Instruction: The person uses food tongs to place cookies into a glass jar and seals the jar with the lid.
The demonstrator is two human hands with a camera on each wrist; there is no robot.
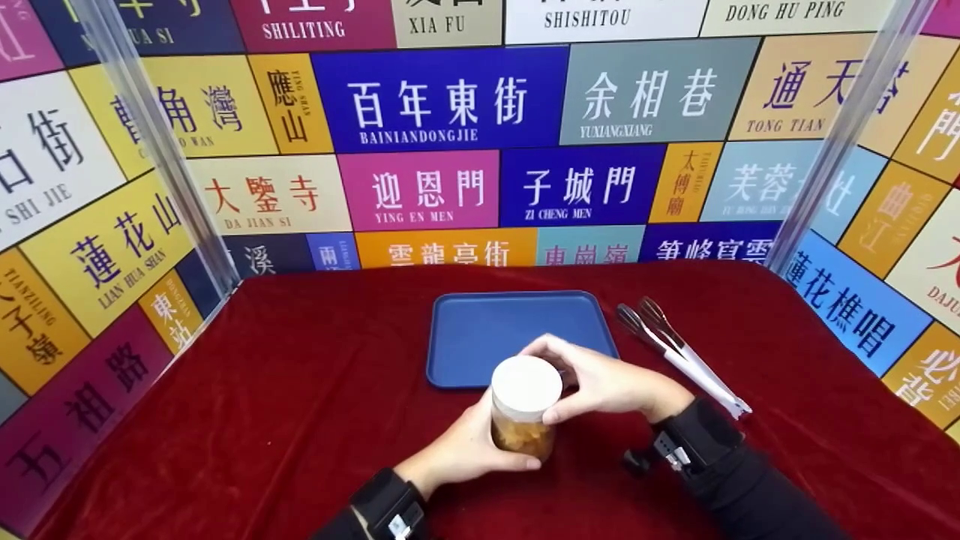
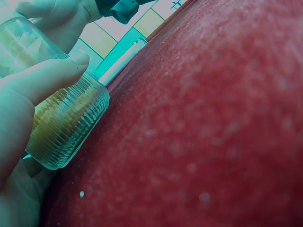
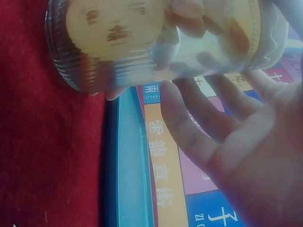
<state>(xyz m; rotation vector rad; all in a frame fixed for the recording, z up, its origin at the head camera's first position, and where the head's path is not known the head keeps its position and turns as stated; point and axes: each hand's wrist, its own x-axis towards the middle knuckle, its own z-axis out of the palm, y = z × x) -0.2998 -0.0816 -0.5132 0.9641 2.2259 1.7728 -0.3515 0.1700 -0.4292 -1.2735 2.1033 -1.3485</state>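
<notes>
A clear jar with a ribbed lower part (image 2: 71, 118) and a white lid (image 1: 527, 381) stands in front of me, with pale yellow-brown pieces inside. Their exact kind is hard to tell. My left hand (image 1: 469, 446) grips the jar's body from the left, its thumb across the near side. From the right, my right hand (image 1: 607, 379) holds the jar at the lid, thumb on the near edge and fingers behind. In the right wrist view, the right hand's fingers (image 3: 189, 123) curve along the jar's side near the lid.
Behind the jar, a blue tray (image 1: 480, 322) lies on the red cloth (image 1: 300, 420). To its right is a pair of tongs (image 1: 686, 356) with dark tips and pale handles. Walls printed with colourful signs (image 1: 442, 97) enclose the table's back and sides.
</notes>
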